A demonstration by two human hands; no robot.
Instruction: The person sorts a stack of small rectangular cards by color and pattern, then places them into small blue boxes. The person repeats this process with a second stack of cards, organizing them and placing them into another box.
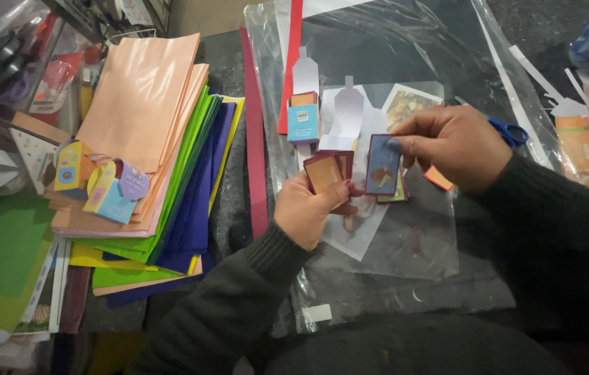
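Small picture cards (327,172) fan in the clenched left hand (306,208); the right hand (451,146) pinches one blue-faced card (382,165), best gripped by its edges.

Soft, fairly dim light falls from above, leaving white glare streaks on the crinkled clear plastic sheet (405,42), while the dark knitted sleeves (551,236) sink into shadow and the frame's corners look slightly blurred and stretched.

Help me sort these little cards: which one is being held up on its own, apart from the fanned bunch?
The blue-faced card with a dark red border, pinched alone in the right hand. The left hand holds the others fanned, showing tan faces.
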